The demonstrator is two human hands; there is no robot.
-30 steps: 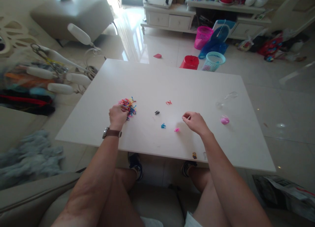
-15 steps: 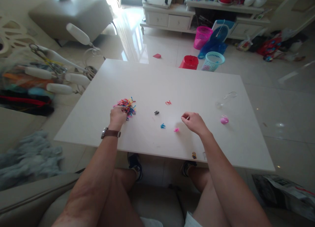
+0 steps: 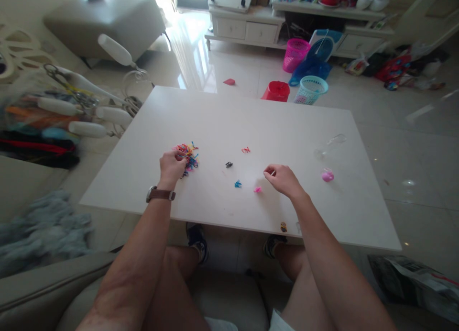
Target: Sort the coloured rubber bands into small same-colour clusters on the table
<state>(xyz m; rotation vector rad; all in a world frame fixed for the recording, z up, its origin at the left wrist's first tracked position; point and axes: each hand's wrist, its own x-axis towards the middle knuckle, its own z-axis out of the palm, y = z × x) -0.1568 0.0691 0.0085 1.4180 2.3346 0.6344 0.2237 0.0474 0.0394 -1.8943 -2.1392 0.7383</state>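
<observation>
A heap of small multicoloured elastic bands [image 3: 191,161] lies on the left half of the white table [image 3: 222,115]. My left hand [image 3: 172,167] rests at its near left side, thumb and fingers pinched together; what is between them is too small to make out. My right hand [image 3: 281,178] hovers over the table right of centre, fingertips closed, their contents unclear. Between the hands lie small groups by colour: red bands [image 3: 245,149], black bands [image 3: 228,164], blue bands [image 3: 237,183] and pink bands [image 3: 257,190], the pink nearest my right hand.
Toward the table's right are a pink round object [image 3: 327,176] and a clear plastic item [image 3: 336,139]. A small yellow figure [image 3: 283,226] lies by the near edge. Beyond the far edge stand a red bin [image 3: 278,90] and a light-blue basket [image 3: 311,89].
My left hand has shifted slightly at the heap, its fingers now more drawn together and uncovering more bands at the near side. My right hand stays nearly still.
</observation>
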